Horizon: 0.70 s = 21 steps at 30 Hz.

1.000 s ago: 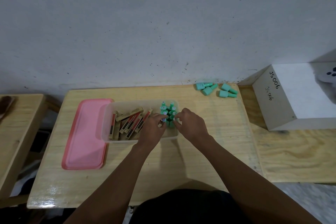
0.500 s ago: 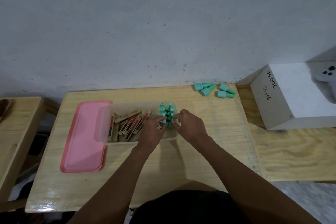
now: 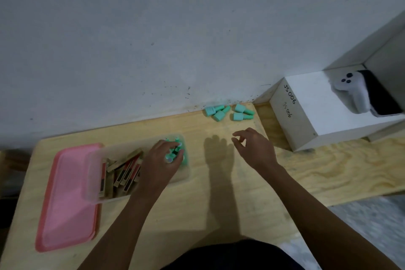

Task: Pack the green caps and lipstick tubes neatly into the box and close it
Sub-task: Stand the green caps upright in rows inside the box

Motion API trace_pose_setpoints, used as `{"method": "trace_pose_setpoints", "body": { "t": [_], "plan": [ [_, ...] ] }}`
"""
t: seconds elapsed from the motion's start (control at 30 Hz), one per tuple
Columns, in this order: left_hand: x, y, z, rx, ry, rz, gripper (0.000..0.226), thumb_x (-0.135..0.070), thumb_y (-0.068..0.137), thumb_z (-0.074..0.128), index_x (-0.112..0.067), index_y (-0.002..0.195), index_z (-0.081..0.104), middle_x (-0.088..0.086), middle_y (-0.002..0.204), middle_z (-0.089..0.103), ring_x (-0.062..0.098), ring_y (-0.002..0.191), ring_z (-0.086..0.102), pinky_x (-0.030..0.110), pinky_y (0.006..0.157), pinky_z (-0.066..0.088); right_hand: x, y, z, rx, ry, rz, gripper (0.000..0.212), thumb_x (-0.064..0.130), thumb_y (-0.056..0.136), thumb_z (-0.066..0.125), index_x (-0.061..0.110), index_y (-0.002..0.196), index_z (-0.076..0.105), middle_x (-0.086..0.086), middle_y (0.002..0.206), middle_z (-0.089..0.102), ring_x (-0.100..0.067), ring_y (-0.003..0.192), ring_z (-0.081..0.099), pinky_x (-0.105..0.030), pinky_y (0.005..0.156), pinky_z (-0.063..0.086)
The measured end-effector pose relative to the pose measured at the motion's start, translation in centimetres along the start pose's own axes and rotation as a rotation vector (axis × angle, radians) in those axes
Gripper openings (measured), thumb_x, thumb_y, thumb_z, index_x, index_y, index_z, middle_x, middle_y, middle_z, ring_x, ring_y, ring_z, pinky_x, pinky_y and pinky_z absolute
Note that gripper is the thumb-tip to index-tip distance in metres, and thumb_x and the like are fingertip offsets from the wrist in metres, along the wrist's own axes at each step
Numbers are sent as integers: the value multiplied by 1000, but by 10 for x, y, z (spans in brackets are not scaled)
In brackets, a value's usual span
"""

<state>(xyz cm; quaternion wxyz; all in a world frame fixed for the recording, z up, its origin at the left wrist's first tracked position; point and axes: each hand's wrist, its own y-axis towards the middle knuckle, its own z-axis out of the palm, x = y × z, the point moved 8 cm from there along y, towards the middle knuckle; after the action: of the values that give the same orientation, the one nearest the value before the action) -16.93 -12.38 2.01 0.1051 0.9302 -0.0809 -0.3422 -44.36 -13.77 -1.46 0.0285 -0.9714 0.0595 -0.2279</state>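
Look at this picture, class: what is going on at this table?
A person is packing a clear box. The left hand grips the packed caps standing at its right end, beside the lipstick tubes lying inside. The right hand hovers open above the table, short of four loose caps by the wall. The pink lid lies at the box's left, not yet on.

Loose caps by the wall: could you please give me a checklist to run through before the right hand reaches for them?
1. Right hand empty and open: ok.
2. Loose caps unobstructed, four in view: ok.
3. Left hand holding the packed caps in the box: ok.
4. Room in the box for four more: cannot tell.
5. Tubes lying neatly: not ok, several are askew.
6. Lid off the box: ok.
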Motion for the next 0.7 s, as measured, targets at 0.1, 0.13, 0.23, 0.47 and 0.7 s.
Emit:
{"method": "trace_pose_setpoints", "body": {
  "t": [0.1,0.13,0.23,0.47,0.7],
  "plan": [
    [-30,26,18,56,-26,70,15,-26,82,71,-18,95,70,-7,88,65,7,78,58,19,69,46,-41,17,-6,6,35,107,27,36,92,60,32,118,66,9,101,66,-10,82,61,-29,69,50],
    [-40,36,27,79,-32,89,17,-27,82,70,-20,96,70,-7,87,65,7,78,57,22,68,48,-53,24,-7,13,45,140,28,35,92,60,31,119,65,9,103,67,-13,86,62,-30,72,50],
    [-68,67,62,217,22,154,22,-30,82,67,-24,103,69,-8,95,66,7,86,59,26,70,49,-81,45,-3,66,63,211,31,33,92,57,31,122,62,8,111,68,-15,95,63,-32,80,52],
    [-107,140,165,643,230,291,36,-25,92,49,-23,127,56,0,131,56,21,121,52,37,94,47,-91,89,10,125,15,182,36,29,93,46,29,128,57,-5,121,65,-29,105,63,-40,84,54],
    [-134,172,248,876,535,455,54,-11,87,59,-19,139,46,6,138,47,28,122,49,45,93,49,-82,104,27,171,-147,23,46,25,91,54,27,137,50,0,133,52,-25,110,57,-36,77,52]
  ]
}}
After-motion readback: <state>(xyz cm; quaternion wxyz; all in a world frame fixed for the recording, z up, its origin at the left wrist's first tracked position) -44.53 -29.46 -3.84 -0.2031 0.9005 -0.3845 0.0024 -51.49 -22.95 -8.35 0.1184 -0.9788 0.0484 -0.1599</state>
